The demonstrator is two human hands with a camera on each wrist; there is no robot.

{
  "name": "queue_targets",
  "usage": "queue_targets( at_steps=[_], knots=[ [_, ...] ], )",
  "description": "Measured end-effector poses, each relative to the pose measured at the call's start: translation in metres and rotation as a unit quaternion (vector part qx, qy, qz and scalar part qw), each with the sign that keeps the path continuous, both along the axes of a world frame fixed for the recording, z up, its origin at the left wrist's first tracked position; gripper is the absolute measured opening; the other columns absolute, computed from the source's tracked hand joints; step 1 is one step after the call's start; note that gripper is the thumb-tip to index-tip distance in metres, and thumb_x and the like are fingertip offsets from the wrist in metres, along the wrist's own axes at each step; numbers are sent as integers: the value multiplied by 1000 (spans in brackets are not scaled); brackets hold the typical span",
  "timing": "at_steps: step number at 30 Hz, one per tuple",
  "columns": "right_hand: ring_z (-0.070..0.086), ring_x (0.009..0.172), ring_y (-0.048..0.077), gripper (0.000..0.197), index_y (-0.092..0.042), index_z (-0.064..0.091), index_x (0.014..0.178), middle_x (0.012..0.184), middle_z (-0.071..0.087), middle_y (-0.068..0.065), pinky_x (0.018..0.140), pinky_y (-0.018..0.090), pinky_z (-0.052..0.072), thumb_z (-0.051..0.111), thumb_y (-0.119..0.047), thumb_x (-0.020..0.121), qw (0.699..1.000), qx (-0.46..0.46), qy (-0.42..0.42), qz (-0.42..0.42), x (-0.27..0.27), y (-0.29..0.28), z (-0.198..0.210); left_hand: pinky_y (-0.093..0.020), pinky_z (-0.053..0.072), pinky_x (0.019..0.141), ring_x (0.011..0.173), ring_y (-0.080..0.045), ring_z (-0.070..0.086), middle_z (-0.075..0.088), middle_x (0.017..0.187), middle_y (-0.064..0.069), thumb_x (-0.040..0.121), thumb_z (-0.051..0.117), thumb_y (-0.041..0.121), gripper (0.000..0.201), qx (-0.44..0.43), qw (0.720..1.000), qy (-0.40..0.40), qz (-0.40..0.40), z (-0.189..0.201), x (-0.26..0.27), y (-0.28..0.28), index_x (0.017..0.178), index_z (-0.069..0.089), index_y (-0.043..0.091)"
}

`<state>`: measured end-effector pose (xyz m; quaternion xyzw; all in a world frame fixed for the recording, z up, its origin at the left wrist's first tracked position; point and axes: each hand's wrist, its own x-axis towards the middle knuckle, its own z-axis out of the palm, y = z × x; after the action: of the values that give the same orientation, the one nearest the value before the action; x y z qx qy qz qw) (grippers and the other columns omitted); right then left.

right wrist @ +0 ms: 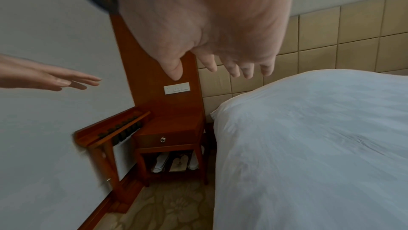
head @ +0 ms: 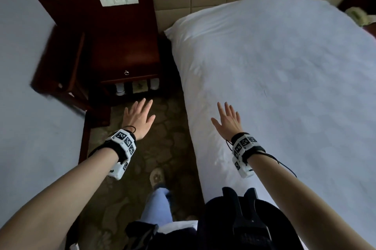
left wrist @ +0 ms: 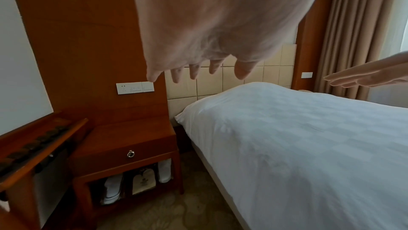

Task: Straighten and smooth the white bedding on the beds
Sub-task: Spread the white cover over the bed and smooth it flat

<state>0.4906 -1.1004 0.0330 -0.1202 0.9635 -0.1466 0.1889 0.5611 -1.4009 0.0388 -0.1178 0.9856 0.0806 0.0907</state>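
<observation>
Fingers of right hand (head: 227, 121) were straight, spread wide, holding nothing, palm down above near edge of white quilted cotton bedding (head: 284, 87) covering bed at right; likely poised for flat smoothing sweep. Left hand (head: 138, 117) likewise splayed, empty, over patterned carpet (head: 162, 137) in aisle. Dark red wooden nightstand (head: 126, 56) stood beyond, beside bed head.

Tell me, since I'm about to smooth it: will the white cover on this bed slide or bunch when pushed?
The white cover probably bunches: it looks like soft cloth with a faint crease already showing. It likely shifts easily, since it drapes loosely over the bed's side. Both the left hand and right hand are open.
</observation>
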Motion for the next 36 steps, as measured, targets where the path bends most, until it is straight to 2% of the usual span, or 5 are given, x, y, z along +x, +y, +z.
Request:
queue_targets(
  at_steps=[6, 11, 20, 29, 36],
  knots=[
    [-4, 149, 27, 67, -24, -1, 153, 161, -4, 8, 120, 45, 1, 30, -48, 99, 998, 1, 15, -67, -113, -47, -13, -51, 14, 117, 146, -26, 14, 13, 159, -1, 98, 33, 43, 58, 4, 998, -8, -56, -12, -151, -67, 151, 15, 26],
    [-2, 149, 26, 68, -23, 1, 153, 161, -1, 8, 120, 44, 1, 31, -50, 98, 987, 16, 26, -157, -189, -67, -15, -51, 12, 118, 147, -25, 12, 13, 159, 0, 98, 35, 41, 58, 11, 989, -4, -149, -11, -289, -75, 151, 16, 26],
    [-2, 149, 26, 68, -22, 3, 153, 161, 0, 7, 120, 45, 1, 32, -49, 98, 961, 3, -15, -275, -306, -67, -39, -51, 6, 119, 148, -21, 6, 7, 160, 0, 98, 35, 39, 59, 10, 955, -49, -291, -27, -464, -29, 151, 13, 27],
    [0, 148, 28, 66, -20, 3, 153, 160, 1, 8, 120, 45, 5, 32, -45, 99, 938, -43, -55, -339, -453, -49, -87, -48, 5, 118, 148, -16, 2, 2, 161, 2, 97, 37, 32, 62, -18, 948, -59, -313, -50, -651, 16, 152, 10, 25],
    [-3, 148, 30, 68, -16, -1, 153, 160, -4, 11, 119, 46, 9, 35, -38, 100, 907, -55, -51, -413, -533, -37, -123, -46, 4, 120, 149, -15, -2, -3, 161, 3, 99, 30, 33, 60, -49, 916, -100, -386, -99, -736, 55, 152, 4, 23]
  ],
)
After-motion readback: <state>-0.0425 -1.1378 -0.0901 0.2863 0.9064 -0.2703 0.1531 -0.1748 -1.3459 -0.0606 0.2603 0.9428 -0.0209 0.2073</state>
